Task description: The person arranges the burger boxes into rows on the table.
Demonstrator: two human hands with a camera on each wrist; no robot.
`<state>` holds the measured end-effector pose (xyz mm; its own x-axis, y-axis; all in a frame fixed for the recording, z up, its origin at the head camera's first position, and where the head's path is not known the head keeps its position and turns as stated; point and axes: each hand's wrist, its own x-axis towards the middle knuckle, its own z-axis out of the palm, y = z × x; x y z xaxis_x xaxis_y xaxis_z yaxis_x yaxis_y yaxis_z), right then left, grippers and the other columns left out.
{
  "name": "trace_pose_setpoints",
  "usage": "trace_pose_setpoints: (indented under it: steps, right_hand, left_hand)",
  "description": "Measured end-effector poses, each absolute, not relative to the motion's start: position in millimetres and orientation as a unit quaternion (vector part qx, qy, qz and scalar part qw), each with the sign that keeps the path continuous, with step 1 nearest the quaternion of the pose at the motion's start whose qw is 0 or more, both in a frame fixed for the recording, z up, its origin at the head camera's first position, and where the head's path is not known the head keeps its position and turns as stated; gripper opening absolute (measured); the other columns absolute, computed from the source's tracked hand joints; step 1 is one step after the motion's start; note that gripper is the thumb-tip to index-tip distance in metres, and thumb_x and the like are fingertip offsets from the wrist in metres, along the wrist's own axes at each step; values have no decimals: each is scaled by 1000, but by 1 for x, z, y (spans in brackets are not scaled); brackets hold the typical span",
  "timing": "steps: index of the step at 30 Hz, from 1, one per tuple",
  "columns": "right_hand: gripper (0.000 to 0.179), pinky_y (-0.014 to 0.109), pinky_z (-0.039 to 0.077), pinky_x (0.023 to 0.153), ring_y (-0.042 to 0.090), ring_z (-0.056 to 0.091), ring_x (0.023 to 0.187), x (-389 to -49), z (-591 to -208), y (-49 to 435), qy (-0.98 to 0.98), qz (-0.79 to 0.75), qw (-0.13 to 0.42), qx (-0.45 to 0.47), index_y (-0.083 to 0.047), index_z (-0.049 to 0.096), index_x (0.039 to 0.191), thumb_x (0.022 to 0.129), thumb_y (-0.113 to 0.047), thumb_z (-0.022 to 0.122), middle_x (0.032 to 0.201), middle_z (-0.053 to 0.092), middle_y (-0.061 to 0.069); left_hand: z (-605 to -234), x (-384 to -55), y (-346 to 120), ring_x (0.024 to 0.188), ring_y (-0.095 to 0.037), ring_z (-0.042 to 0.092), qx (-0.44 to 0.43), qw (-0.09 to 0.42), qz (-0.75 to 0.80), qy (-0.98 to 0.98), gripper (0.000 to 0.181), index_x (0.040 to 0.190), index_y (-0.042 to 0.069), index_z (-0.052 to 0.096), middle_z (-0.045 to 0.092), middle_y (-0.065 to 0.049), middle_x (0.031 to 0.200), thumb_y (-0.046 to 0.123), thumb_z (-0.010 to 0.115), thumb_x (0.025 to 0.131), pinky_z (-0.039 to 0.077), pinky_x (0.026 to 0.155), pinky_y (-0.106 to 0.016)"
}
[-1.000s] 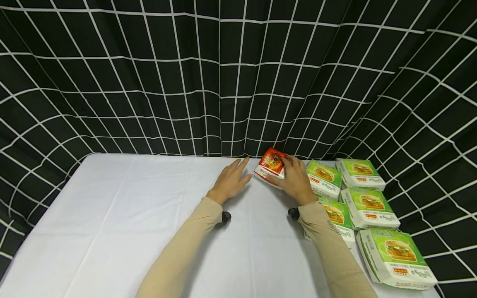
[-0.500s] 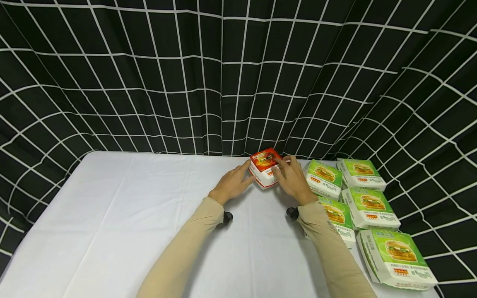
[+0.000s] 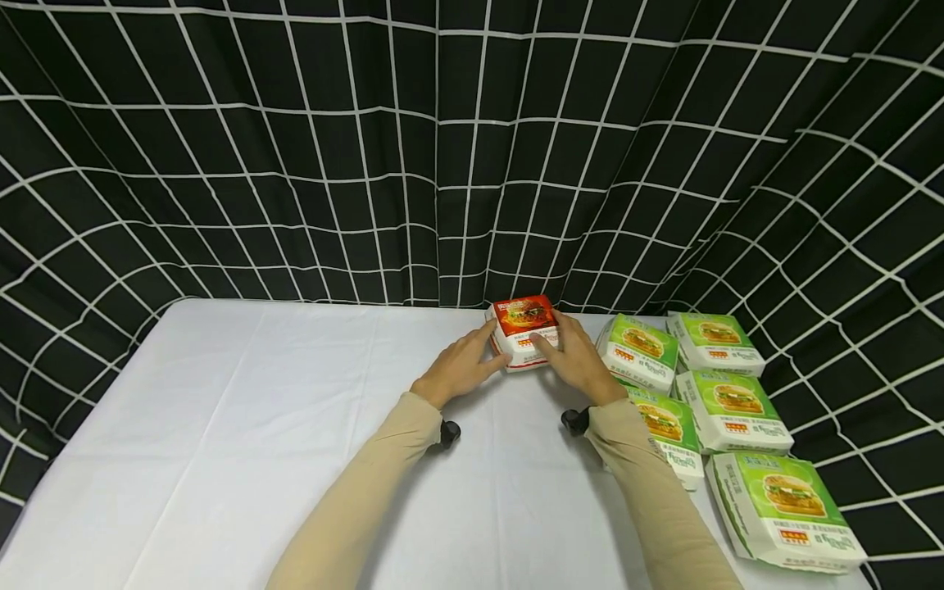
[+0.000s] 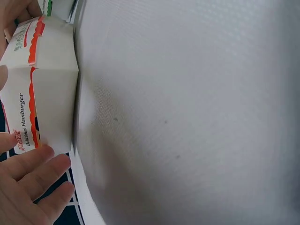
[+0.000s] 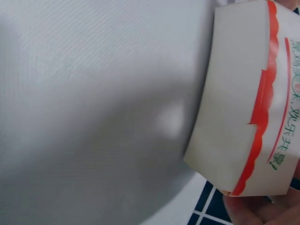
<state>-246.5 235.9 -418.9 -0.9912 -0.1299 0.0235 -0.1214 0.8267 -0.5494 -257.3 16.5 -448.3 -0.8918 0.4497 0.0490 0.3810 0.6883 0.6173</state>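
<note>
A small red-and-white burger box [image 3: 525, 315] sits near the far edge of the white-covered table, its burger picture facing up. My right hand [image 3: 578, 360] grips it from the right, thumb on the front and fingers along the right side. On the left, my left hand [image 3: 459, 366] touches the box with fairly straight fingers, thumb by the front corner. The left wrist view shows the box's white side with red scalloped trim [image 4: 54, 108] and the left fingers [image 4: 51, 171] at its edge. In the right wrist view, right fingers [image 5: 248, 211] bend behind the box.
Several green-and-white burger boxes stand in two columns at the right; one green box [image 3: 637, 352] is just right of my right hand, and the nearest box [image 3: 789, 508] sits at the front right. A black curtain with white grid lines [image 3: 457, 164] hangs behind the table [image 3: 243, 434].
The red burger box has shifted left and turned until its front faces me more squarely. My left hand has moved slightly right, to the box's side. The green boxes have stayed put.
</note>
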Motion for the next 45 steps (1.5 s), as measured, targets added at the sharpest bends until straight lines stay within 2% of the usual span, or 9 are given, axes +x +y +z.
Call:
trace_pose_setpoints:
  steps: [8,19,25,34,40,45]
  right_hand:
    - [81,60,26,118,43,30,145,-246,-415,223,954,-290,16,-76,2,22,156,99,-47,53,156,32,27]
    - [86,58,29,118,41,34,144,-237,-417,199,947,-309,29,-89,-1,26,156,94,-50,61,155,34,25]
    - [86,59,32,115,40,38,141,-233,-421,188,940,-320,21,-117,-1,28,154,91,-44,67,153,37,25]
    - [86,59,36,113,40,43,137,-230,-425,169,934,-329,18,-139,-1,30,154,89,-37,73,150,39,25]
    - [85,56,36,114,39,41,138,-229,-425,152,930,-336,14,-149,3,31,152,89,-33,74,150,39,24]
    - [83,54,38,113,37,44,137,-226,-424,140,929,-338,12,-149,1,33,152,88,-32,75,149,41,22]
  left_hand:
    - [-445,-253,5,143,-31,42,216,46,337,915,78,158,9,25,40,-16,156,50,55,98,38,116,-47]
    - [-450,-246,-25,147,-29,36,190,40,361,912,80,158,11,23,32,-11,161,55,52,98,32,119,-46]
    - [-452,-241,-41,148,-29,34,181,41,373,909,78,159,12,23,31,-10,162,54,51,99,31,120,-47]
    - [-451,-233,-63,149,-31,32,178,31,405,896,76,158,7,24,32,-15,160,46,53,99,27,122,-46]
    - [-452,-228,-74,149,-32,30,161,31,419,893,73,158,4,22,31,-18,160,39,50,100,26,122,-47]
    - [-452,-224,-82,149,-33,29,144,29,431,890,72,158,5,19,30,-19,161,36,47,100,25,122,-48]
